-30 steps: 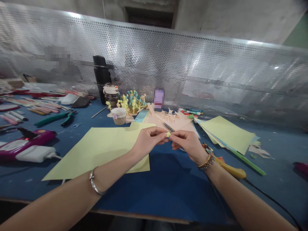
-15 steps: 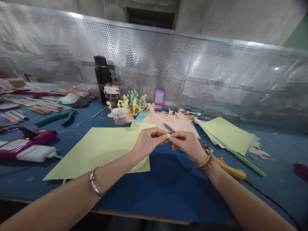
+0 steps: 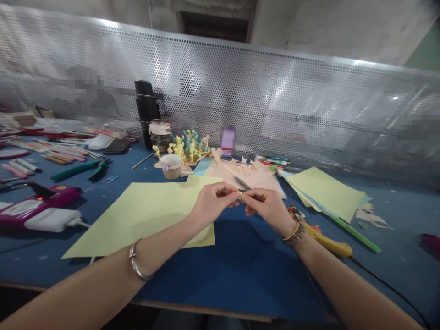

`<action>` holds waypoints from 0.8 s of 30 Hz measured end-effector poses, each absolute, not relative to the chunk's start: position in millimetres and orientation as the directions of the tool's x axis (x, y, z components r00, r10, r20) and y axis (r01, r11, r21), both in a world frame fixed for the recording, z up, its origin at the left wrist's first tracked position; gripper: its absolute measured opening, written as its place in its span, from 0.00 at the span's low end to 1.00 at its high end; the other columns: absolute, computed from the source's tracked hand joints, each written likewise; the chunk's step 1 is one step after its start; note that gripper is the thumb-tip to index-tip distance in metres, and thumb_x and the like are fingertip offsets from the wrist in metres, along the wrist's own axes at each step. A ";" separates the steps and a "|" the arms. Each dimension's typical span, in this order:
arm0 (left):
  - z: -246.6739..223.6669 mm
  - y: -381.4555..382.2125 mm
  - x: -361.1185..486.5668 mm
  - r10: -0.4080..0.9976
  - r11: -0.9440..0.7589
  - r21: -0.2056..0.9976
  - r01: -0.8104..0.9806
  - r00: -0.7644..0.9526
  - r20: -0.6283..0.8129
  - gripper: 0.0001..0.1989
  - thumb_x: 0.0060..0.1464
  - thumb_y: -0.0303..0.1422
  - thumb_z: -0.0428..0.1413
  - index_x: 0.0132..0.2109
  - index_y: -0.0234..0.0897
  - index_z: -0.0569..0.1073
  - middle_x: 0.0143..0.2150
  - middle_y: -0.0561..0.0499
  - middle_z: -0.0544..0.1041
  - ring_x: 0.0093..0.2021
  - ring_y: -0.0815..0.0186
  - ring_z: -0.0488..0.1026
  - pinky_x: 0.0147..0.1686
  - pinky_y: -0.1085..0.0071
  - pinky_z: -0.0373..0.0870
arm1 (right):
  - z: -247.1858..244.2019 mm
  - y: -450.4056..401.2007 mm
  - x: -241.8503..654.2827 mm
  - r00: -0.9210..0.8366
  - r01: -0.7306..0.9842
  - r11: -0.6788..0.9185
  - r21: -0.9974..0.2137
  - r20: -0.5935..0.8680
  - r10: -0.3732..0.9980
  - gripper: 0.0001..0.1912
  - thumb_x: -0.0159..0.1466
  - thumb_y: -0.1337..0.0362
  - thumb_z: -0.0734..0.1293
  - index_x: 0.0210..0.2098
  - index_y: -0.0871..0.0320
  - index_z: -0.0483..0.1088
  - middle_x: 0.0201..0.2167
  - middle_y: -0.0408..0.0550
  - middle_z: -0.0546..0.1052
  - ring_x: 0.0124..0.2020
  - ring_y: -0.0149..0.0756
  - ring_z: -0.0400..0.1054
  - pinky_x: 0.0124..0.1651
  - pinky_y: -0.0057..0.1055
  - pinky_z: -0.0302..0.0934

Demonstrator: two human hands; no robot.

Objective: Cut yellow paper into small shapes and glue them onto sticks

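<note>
Feed on my side: blue table (image 3: pixel 237 266), top scuffed with pale specks, brownish front edge (image 3: pixel 202 310). Shiny perforated metal panel (image 3: pixel 309 101) runs the whole width behind it, top edge sloping down to the right in my view. Bright glare at two spots on that edge, streaky reflections below. Behind, I get a rough grey wall (image 3: pixel 330 32) with a dark rectangular recess (image 3: pixel 215 26), plus a green patch (image 3: pixel 426 52) upper right. Under the table: too dark to read.
</note>
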State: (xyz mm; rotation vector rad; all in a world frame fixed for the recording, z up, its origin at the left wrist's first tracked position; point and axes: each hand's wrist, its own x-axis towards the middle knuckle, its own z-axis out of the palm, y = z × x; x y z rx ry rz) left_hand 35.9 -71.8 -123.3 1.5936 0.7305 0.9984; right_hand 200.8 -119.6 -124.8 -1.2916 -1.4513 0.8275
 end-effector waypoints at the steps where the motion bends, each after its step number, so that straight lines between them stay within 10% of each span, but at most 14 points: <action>1: -123.4 -72.1 35.9 0.850 -0.253 0.967 -0.035 0.468 0.240 0.10 0.48 0.37 0.60 0.34 0.34 0.75 0.29 0.50 0.78 0.31 0.66 0.77 0.33 0.72 0.75 | -125.1 -119.4 200.7 0.055 0.296 0.199 -0.934 0.225 0.973 0.16 0.53 0.52 0.70 0.30 0.60 0.75 0.19 0.44 0.74 0.20 0.30 0.68 0.25 0.27 0.68; 24: -124.5 -71.8 36.0 0.840 -0.334 0.943 -0.004 0.452 0.299 0.10 0.48 0.33 0.60 0.39 0.34 0.77 0.33 0.50 0.79 0.30 0.68 0.76 0.32 0.73 0.74 | -125.6 -118.8 198.8 0.055 0.309 0.173 -0.935 0.200 0.978 0.14 0.56 0.53 0.68 0.28 0.60 0.73 0.17 0.41 0.72 0.18 0.26 0.66 0.24 0.24 0.66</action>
